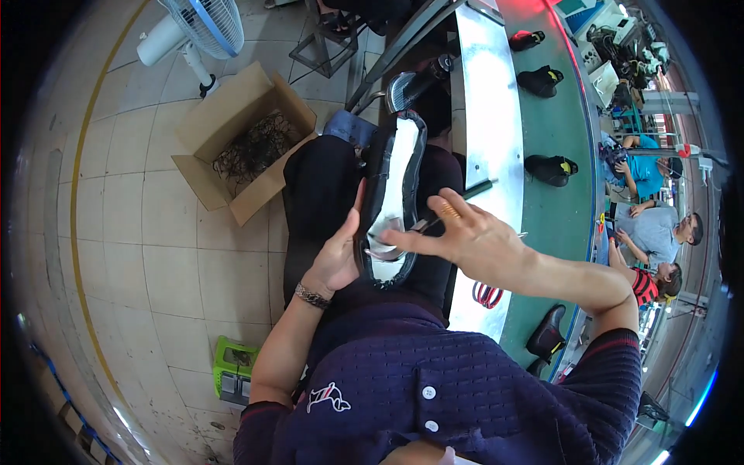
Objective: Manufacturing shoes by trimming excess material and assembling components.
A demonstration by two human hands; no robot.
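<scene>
A black shoe upper (377,167) is turned bottom up over my lap, showing its long white underside and dark folded edge. My left hand (337,256) grips it along its left side near the lower end. Over that same end, my right hand (465,236) reaches in from the right, its thumb stretched to the white underside. A slim tool with a dark green end (478,188) passes through the curled fingers of my right hand; its working tip is hard to make out.
A narrow metal bench (490,116) runs along my right, with red loop handles (487,294) on it. Beyond lies a green conveyor belt (554,128) carrying several dark shoes (549,169). An open cardboard box (232,198) of tangled strands and a fan (203,29) stand left. Other people work far right.
</scene>
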